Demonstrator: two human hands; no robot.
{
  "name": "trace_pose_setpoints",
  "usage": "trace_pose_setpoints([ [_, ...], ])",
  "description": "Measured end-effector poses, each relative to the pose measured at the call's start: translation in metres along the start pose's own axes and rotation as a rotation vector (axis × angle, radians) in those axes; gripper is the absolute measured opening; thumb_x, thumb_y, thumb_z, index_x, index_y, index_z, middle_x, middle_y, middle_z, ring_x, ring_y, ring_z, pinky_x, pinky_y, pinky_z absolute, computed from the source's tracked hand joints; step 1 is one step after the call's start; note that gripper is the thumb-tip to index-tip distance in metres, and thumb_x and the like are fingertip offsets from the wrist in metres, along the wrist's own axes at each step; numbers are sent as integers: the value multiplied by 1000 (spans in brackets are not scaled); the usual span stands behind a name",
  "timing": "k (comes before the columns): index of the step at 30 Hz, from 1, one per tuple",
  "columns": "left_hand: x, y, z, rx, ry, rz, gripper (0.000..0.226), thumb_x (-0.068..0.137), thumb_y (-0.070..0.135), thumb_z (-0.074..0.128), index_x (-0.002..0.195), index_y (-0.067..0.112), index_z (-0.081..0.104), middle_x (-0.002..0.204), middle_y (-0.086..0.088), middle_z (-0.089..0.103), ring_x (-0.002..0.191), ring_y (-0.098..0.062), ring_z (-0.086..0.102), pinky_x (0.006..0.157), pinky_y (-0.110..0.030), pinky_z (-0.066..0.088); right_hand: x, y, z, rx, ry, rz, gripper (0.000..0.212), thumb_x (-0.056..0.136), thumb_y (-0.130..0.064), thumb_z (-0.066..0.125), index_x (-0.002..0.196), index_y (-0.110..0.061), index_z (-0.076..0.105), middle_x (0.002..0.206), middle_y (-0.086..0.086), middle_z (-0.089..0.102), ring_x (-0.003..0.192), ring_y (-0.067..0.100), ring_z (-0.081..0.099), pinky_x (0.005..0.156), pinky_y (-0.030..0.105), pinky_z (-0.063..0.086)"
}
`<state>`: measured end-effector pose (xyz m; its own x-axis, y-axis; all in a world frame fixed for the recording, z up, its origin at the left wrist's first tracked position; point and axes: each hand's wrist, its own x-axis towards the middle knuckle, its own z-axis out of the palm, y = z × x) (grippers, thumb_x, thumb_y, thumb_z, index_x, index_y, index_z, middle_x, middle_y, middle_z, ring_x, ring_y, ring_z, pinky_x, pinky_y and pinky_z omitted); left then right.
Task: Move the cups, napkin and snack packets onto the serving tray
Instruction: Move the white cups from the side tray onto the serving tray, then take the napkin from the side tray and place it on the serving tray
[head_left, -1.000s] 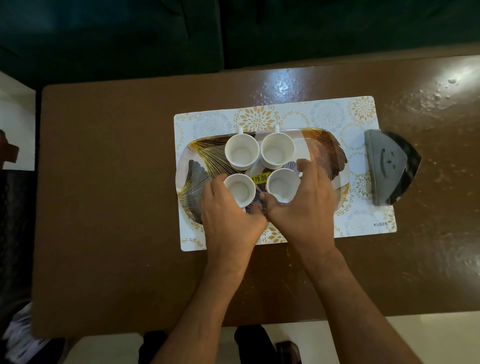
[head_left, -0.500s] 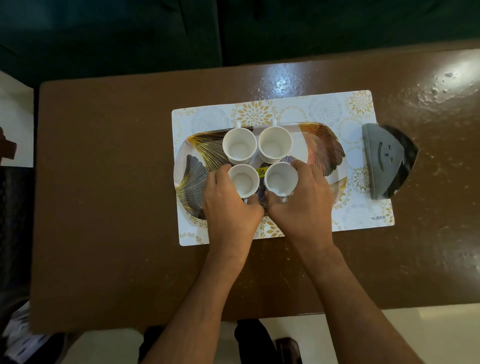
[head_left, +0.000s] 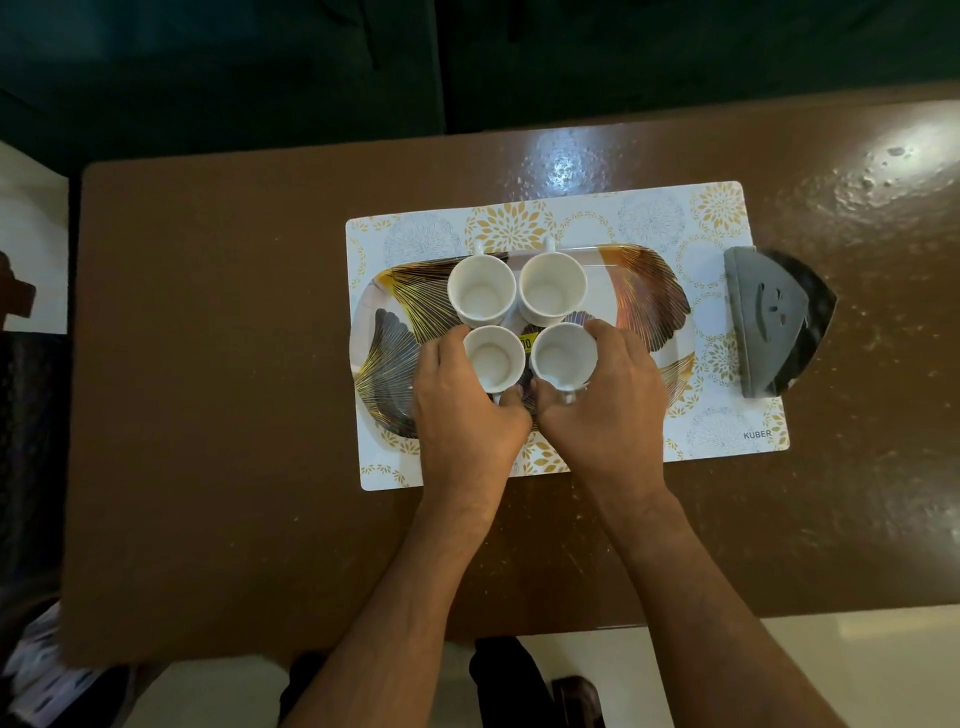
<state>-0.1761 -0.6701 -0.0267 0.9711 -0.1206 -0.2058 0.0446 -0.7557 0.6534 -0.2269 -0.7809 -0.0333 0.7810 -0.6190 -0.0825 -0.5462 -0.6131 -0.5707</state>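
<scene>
Several white cups stand on the leaf-patterned serving tray (head_left: 649, 296), two in a far row and two in a near row. My left hand (head_left: 462, 410) is wrapped around the near left cup (head_left: 492, 358). My right hand (head_left: 602, 405) is wrapped around the near right cup (head_left: 562, 356). The far left cup (head_left: 480, 291) and far right cup (head_left: 551, 287) stand free behind them, handles pointing away. A grey napkin holder (head_left: 774, 317) with dark napkins rests off the tray at its right. No snack packets are in view.
The tray lies on a white placemat (head_left: 597, 213) with gold flowers, on a brown table (head_left: 234, 364). A dark sofa sits beyond the far edge. The near table edge runs just below my forearms.
Both hands have slid the two near cups a little farther onto the tray, closer to the far row. The camera view shifted slightly.
</scene>
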Motion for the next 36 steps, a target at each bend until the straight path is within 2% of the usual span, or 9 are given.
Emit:
trace_pose_setpoints([
  [5, 0, 0, -1, 9, -2, -6, 61, 75, 18, 88, 129, 14, 61, 126, -3, 62, 117, -18, 59, 89, -21, 39, 0, -1, 0, -5, -11, 10, 66, 76, -26, 83, 134, -4, 59, 121, 13, 65, 111, 31, 62, 87, 33, 46],
  [13, -1, -1, -2, 3, -35, -10, 67, 76, 25, 89, 134, 18, 56, 130, 1, 60, 122, -17, 57, 91, -23, 40, -1, -3, -2, -17, -27, 18, 69, 77, -30, 82, 136, -4, 57, 123, 12, 65, 113, 31, 61, 90, 37, 47],
  [16, -3, -1, -4, -5, -41, -2, 71, 82, 30, 85, 142, 17, 50, 138, 0, 58, 130, -18, 53, 98, -25, 42, -4, -5, -5, -35, -31, 12, 76, 76, -36, 83, 140, -5, 53, 129, 11, 62, 119, 30, 58, 91, 26, 39],
  [19, -4, -2, -13, 12, -32, 11, 69, 91, 33, 77, 150, 15, 45, 149, -3, 53, 140, -21, 48, 111, -38, 47, -8, -15, -8, -71, 22, -19, 76, 81, -39, 82, 142, -4, 53, 137, 13, 60, 127, 30, 55, 95, 20, 31],
  [21, -3, -3, -20, 41, -22, 17, 67, 96, 37, 70, 152, 14, 42, 154, -5, 51, 145, -24, 46, 116, -47, 46, -10, -25, -9, -91, 49, -57, 72, 87, -43, 78, 141, -2, 53, 139, 15, 60, 128, 30, 55, 100, 26, 39],
  [25, 1, -15, -46, 139, -10, 121, 57, 103, 38, 57, 152, 11, 43, 155, -9, 51, 146, -25, 45, 119, -45, 41, -13, -51, -5, -145, 46, -161, 67, 96, -47, 65, 143, -1, 51, 142, 16, 57, 133, 30, 52, 110, 40, 45],
  [30, 13, -58, -98, 303, 7, 221, 59, 105, 42, 48, 154, 10, 40, 157, -10, 47, 146, -26, 45, 123, -47, 37, -24, -98, 18, -210, -16, -234, 66, 102, -52, 44, 150, -7, 44, 155, 14, 48, 146, 29, 43, 116, 49, 41],
  [36, 38, -137, -183, 421, 71, 211, 64, 104, 47, 40, 156, 10, 37, 159, -12, 46, 148, -28, 45, 125, -46, 33, -42, -178, 68, -295, -94, -338, 65, 105, -51, 40, 152, -7, 41, 159, 14, 44, 150, 31, 37, 122, 51, 34],
])
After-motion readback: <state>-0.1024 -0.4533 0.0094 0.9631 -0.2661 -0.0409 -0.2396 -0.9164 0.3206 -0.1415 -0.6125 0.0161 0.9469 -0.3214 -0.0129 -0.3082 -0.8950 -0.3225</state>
